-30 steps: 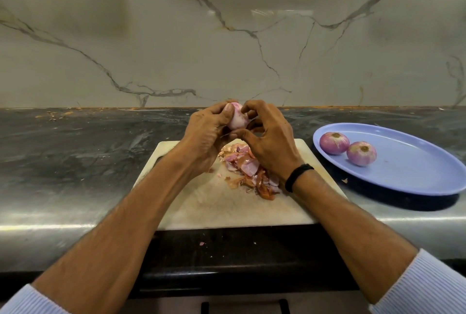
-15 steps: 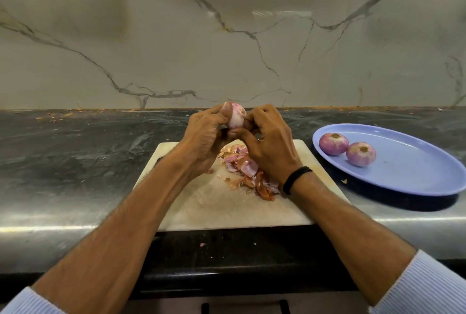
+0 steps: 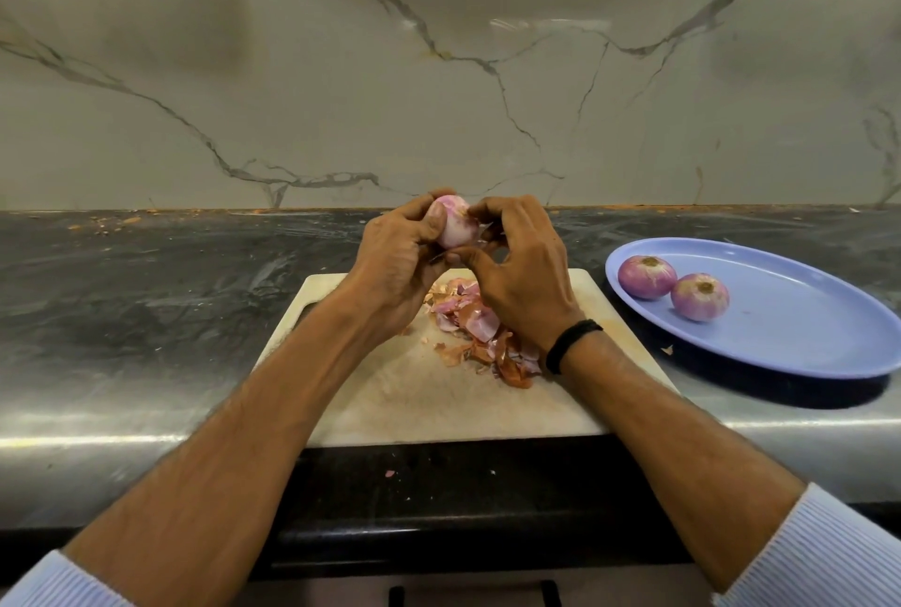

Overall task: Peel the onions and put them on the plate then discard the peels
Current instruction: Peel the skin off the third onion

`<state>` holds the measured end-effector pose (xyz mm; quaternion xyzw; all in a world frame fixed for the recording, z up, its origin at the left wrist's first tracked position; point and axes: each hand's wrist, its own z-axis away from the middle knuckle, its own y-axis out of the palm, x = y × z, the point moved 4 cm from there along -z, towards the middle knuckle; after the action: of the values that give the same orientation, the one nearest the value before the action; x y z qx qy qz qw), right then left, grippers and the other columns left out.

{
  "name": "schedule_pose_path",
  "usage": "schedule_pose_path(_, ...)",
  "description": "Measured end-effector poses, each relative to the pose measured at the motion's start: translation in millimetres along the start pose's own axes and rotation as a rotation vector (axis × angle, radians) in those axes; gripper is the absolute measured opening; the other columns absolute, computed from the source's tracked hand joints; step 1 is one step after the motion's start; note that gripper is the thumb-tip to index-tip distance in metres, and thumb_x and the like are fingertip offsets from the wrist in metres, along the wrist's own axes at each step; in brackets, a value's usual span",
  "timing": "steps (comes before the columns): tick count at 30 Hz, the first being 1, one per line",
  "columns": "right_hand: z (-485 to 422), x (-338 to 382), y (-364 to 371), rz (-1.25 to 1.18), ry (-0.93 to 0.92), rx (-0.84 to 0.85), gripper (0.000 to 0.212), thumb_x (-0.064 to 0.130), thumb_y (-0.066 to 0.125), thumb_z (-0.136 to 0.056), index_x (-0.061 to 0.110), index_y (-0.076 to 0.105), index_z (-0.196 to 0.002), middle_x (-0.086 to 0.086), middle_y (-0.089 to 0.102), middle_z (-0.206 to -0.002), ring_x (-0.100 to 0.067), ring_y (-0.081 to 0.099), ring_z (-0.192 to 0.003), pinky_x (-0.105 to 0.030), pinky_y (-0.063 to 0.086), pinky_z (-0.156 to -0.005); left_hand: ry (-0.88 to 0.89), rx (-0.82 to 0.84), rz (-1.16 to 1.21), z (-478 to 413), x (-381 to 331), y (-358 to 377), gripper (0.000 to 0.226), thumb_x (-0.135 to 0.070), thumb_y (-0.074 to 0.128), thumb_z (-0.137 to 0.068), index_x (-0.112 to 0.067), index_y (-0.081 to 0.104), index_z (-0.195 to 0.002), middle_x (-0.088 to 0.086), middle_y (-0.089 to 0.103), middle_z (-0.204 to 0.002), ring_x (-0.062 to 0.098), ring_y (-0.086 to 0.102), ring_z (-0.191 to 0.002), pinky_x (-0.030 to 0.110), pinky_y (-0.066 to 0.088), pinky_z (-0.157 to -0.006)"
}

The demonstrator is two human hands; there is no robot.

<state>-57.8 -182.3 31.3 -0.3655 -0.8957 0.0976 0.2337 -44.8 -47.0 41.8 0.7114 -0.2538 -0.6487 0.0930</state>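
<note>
Plate (image 3: pixel 790 328) with two peeled onions (image 3: pixel 647 277)

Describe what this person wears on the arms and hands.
No gloves on the left hand or right hand. A thin black wristband circles the right wrist. Light blue, finely striped fabric sleeves show at the bottom corners, the left sleeve and the right sleeve, leaving both forearms uncovered.

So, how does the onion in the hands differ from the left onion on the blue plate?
The held onion is up over the cutting board, gripped by the left hand and right hand; the plate onion lies untouched on the blue plate. Hands hide part of the held onion; the plate onion shows nearly whole, brownish end up. The held onion looks paler. Both are small, round, pinkish.
</note>
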Motion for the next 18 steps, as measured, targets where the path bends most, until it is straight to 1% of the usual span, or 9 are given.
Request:
schedule_pose_path(3, -0.5, -1.1, 0.7, 0.028, -0.018, -0.001, 0.036, 0.016, 0.080, -0.078, 0.004, 0.061, -0.106, -0.008, 0.057, -0.102, -0.009, 0.049, -0.087, -0.009, 0.043, -0.077, 0.015, -0.018, 0.001, -1.4, 2.0, 0.3, 0.030, -0.004, 0.047, -0.102, 0.000, 0.060, -0.129, 0.024, 0.063, -0.127, 0.031, 0.070, -0.098, 0.025, 0.057, -0.062)
schedule_pose_path(5, -0.6, -0.1, 0.6, 0.026, -0.021, 0.000, 0.037, 0.020, 0.080, -0.078, 0.005, 0.061, -0.105, -0.008, 0.058, -0.101, -0.009, 0.050, -0.087, -0.009, 0.044, -0.076, 0.021, -0.025, 0.019, -1.9, 2.5, 0.7, 0.031, -0.001, 0.047, -0.101, 0.001, 0.058, -0.131, 0.024, 0.062, -0.127, 0.029, 0.070, -0.093, 0.024, 0.056, -0.058)
schedule_pose_path(9, -1.5, 2.1, 0.3, 0.013, -0.023, -0.011, 0.040, 0.029, 0.080, -0.077, 0.006, 0.061, -0.104, -0.005, 0.057, -0.099, -0.009, 0.050, -0.085, -0.009, 0.043, -0.075, 0.035, -0.047, 0.081, -4.7, 3.2, -0.2, 0.033, 0.006, 0.049, -0.099, -0.001, 0.057, -0.129, 0.023, 0.061, -0.122, 0.026, 0.073, -0.082, 0.021, 0.050, -0.051)
schedule_pose_path(11, -1.3, 1.7, 0.4, 0.029, -0.027, -0.023, 0.038, 0.028, 0.080, -0.078, 0.006, 0.061, -0.103, -0.006, 0.058, -0.099, -0.009, 0.050, -0.085, -0.008, 0.042, -0.075, 0.025, -0.041, 0.092, -5.3, 4.8, -0.5, 0.034, 0.007, 0.049, -0.098, -0.001, 0.056, -0.130, 0.024, 0.060, -0.126, 0.027, 0.072, -0.085, 0.022, 0.052, -0.053)
schedule_pose_path(13, -0.9, 1.2, 0.3, 0.049, -0.029, -0.029, 0.035, 0.024, 0.079, -0.079, 0.005, 0.061, -0.103, -0.007, 0.058, -0.100, -0.008, 0.049, -0.086, -0.008, 0.042, -0.076, 0.016, -0.018, 0.081, -5.3, 5.5, -0.6, 0.036, 0.008, 0.047, -0.098, -0.001, 0.056, -0.131, 0.026, 0.058, -0.133, 0.030, 0.071, -0.092, 0.023, 0.053, -0.057)
schedule_pose_path(15, -0.8, 0.8, -0.4, 0.062, -0.033, -0.033, 0.033, 0.021, 0.079, -0.080, 0.005, 0.061, -0.104, -0.007, 0.058, -0.100, -0.007, 0.048, -0.087, -0.009, 0.042, -0.077, 0.006, -0.001, 0.070, -4.8, 5.2, -0.9, 0.037, 0.009, 0.044, -0.097, -0.001, 0.058, -0.130, 0.027, 0.058, -0.134, 0.033, 0.069, -0.097, 0.025, 0.055, -0.061)
schedule_pose_path(18, -0.6, 2.0, -1.4, 0.067, -0.040, -0.037, 0.032, 0.020, 0.079, -0.080, 0.005, 0.062, -0.103, -0.007, 0.058, -0.098, -0.010, 0.050, -0.085, -0.011, 0.042, -0.075, -0.002, 0.011, 0.067, -3.8, 4.0, -1.8, 0.038, 0.008, 0.043, -0.097, -0.001, 0.058, -0.130, 0.027, 0.059, -0.132, 0.033, 0.070, -0.097, 0.026, 0.056, -0.063)
